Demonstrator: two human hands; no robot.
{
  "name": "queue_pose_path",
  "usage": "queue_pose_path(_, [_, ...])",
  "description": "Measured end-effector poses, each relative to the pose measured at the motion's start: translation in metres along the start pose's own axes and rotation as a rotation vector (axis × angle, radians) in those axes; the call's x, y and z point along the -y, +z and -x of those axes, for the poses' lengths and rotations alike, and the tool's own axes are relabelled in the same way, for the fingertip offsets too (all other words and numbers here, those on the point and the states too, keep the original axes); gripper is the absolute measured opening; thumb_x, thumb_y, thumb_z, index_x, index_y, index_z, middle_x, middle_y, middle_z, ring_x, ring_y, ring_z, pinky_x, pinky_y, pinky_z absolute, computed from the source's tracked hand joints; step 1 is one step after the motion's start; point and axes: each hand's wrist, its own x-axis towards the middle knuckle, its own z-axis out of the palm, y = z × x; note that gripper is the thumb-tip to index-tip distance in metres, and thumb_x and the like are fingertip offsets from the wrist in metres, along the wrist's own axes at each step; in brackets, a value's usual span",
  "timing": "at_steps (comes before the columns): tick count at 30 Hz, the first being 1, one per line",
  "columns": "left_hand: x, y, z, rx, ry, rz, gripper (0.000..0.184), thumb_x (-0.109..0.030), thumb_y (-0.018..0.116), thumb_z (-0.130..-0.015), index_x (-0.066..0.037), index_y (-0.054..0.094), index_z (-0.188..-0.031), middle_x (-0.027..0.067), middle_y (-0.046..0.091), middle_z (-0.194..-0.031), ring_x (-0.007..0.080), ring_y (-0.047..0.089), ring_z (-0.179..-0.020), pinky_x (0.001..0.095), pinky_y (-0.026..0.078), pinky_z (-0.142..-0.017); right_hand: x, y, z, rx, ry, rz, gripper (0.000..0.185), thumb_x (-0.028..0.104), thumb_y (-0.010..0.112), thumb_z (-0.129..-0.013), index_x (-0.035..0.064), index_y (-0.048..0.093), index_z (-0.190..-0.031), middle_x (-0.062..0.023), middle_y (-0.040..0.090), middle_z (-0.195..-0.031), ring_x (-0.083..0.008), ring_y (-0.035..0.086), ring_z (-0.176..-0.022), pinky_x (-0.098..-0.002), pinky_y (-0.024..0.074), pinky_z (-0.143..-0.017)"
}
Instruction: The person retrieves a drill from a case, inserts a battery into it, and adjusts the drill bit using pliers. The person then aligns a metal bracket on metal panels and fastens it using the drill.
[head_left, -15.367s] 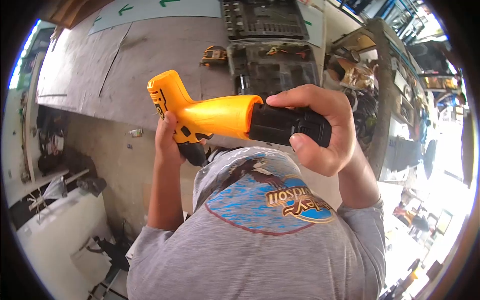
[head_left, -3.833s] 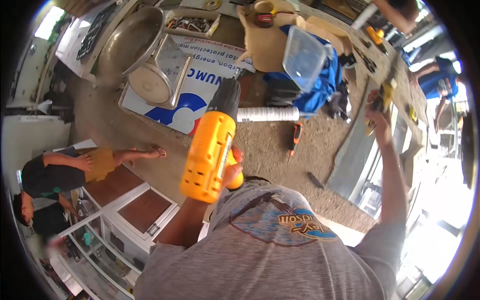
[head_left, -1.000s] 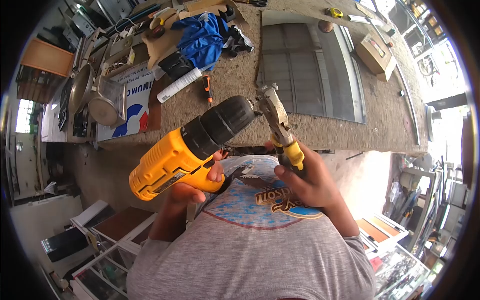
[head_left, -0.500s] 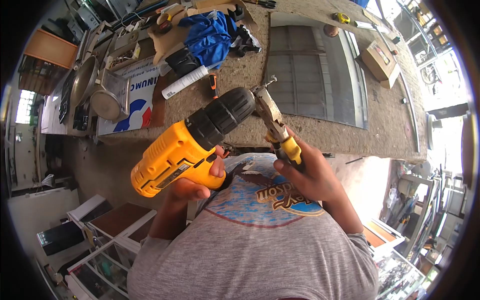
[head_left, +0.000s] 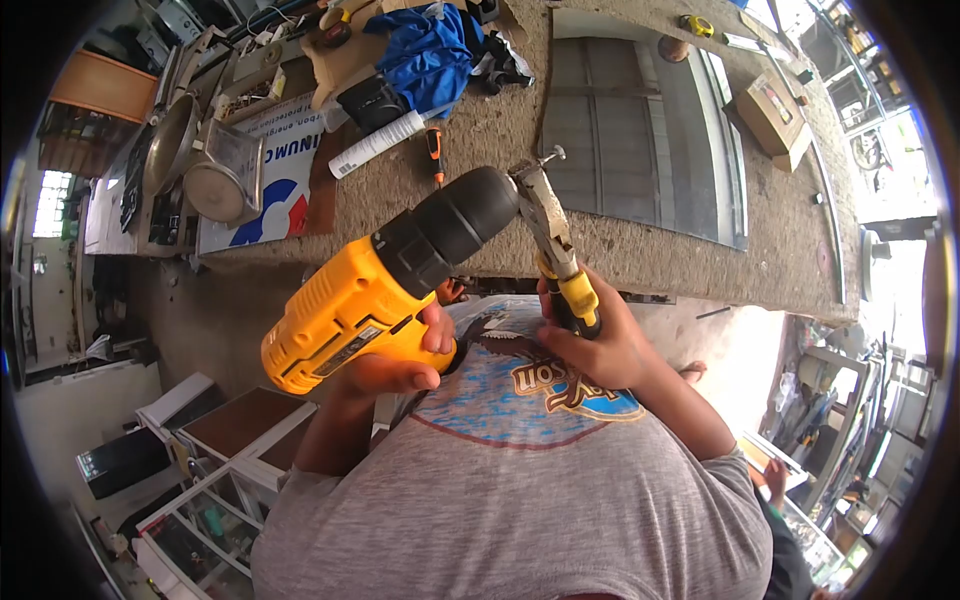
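Note:
My left hand [head_left: 405,365] is wrapped round the grip of a yellow cordless drill [head_left: 345,310], which points up and to the right. Its black chuck [head_left: 478,210] meets the jaws of a pair of pliers [head_left: 548,225]. Closed round the pliers' yellow and black handles is my right hand [head_left: 605,345]. A small screw [head_left: 553,156] with a flat head sticks out past the jaws, in line with the chuck. How far it reaches into the chuck is hidden by the jaws.
On the worn workbench [head_left: 500,245] lie a glass pane [head_left: 640,130], an orange-black screwdriver [head_left: 435,150], a white tube [head_left: 375,145], a blue cloth [head_left: 425,60] and a cardboard box [head_left: 770,115]. Another person's hand [head_left: 775,478] shows at lower right.
Drill and pliers have shifted slightly together, still meeting at the chuck. The chuck's ridges look smoother now. Another person has come into view at lower right.

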Motion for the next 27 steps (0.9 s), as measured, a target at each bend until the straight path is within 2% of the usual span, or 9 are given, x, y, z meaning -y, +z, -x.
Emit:
queue_pose_path(2, [-0.001, 0.001, 0.001, 0.012, 0.003, -0.010, 0.059, -0.018, 0.090, -0.070, -0.008, 0.050, -0.112, -0.0004, 0.055, -0.086, 0.0137, 0.055, -0.082, 0.0300, 0.047, -0.079, -0.001, 0.001, 0.000, 0.031, 0.040, -0.056, 0.037, 0.002, 0.066, -0.081, 0.0023, 0.052, -0.115, -0.0026, 0.054, -0.093, -0.0111, 0.053, -0.088, -0.0273, 0.0449, -0.081])
queue_pose_path(5, [-0.001, 0.002, 0.002, 0.006, -0.004, -0.026, 0.056, -0.017, 0.089, -0.071, -0.008, 0.050, -0.111, -0.0003, 0.055, -0.085, 0.0140, 0.055, -0.081, 0.0303, 0.047, -0.078, 0.000, 0.005, 0.001, 0.033, 0.056, -0.113, 0.038, -0.002, 0.062, -0.078, 0.0020, 0.052, -0.114, -0.0028, 0.053, -0.094, -0.0115, 0.052, -0.089, -0.0265, 0.0440, -0.081])
queue_pose_path(14, [-0.002, -0.001, 0.013, 0.000, 0.000, -0.009, 0.058, -0.016, 0.089, -0.069, -0.007, 0.050, -0.111, 0.0015, 0.055, -0.085, 0.0155, 0.056, -0.082, 0.0316, 0.046, -0.078, 0.007, -0.001, 0.003, 0.078, 0.015, -0.081, 0.048, -0.004, 0.063, -0.077, 0.0004, 0.051, -0.124, -0.0034, 0.055, -0.097, -0.0125, 0.053, -0.092, -0.0284, 0.0443, -0.085])
queue_pose_path(17, [-0.002, -0.004, 0.014, 0.013, -0.016, -0.061, 0.063, -0.020, 0.090, -0.067, -0.007, 0.050, -0.114, 0.0016, 0.055, -0.086, 0.0155, 0.055, -0.083, 0.0320, 0.045, -0.080, 0.006, -0.001, 0.002, 0.055, -0.083, -0.093, 0.048, -0.004, 0.062, -0.079, 0.0005, 0.050, -0.126, -0.0048, 0.057, -0.100, -0.0124, 0.054, -0.095, -0.0287, 0.0443, -0.087])
queue_pose_path(20, [-0.006, 0.000, 0.015, -0.039, -0.083, -0.091, 0.072, -0.026, 0.093, -0.064, -0.007, 0.049, -0.118, 0.0018, 0.055, -0.087, 0.0162, 0.055, -0.083, 0.0338, 0.043, -0.081, 0.004, -0.002, 0.004, 0.009, -0.169, 0.036, 0.051, 0.005, 0.064, -0.080, 0.0001, 0.049, -0.128, -0.0145, 0.064, -0.104, -0.0267, 0.062, -0.097, -0.0376, 0.0470, -0.090])
queue_pose_path(23, [-0.006, -0.002, 0.011, 0.031, -0.066, -0.132, 0.072, -0.026, 0.093, -0.063, -0.007, 0.050, -0.118, 0.0022, 0.056, -0.087, 0.0163, 0.055, -0.083, 0.0337, 0.043, -0.081, 0.013, -0.003, 0.007, 0.040, 0.016, 0.003, 0.042, -0.004, 0.061, -0.081, 0.0007, 0.051, -0.122, -0.0059, 0.057, -0.099, -0.0125, 0.054, -0.095, -0.0290, 0.0445, -0.086])
queue_pose_path(27, [-0.003, 0.003, 0.013, -0.046, -0.067, -0.018, 0.064, -0.027, 0.091, -0.068, -0.006, 0.052, -0.114, 0.0022, 0.057, -0.085, 0.0156, 0.056, -0.080, 0.0328, 0.045, -0.079, 0.003, 0.003, 0.009, -0.007, -0.054, -0.029, 0.041, -0.004, 0.062, -0.081, 0.0012, 0.051, -0.120, -0.0034, 0.055, -0.096, -0.0110, 0.052, -0.090, -0.0266, 0.0443, -0.082])
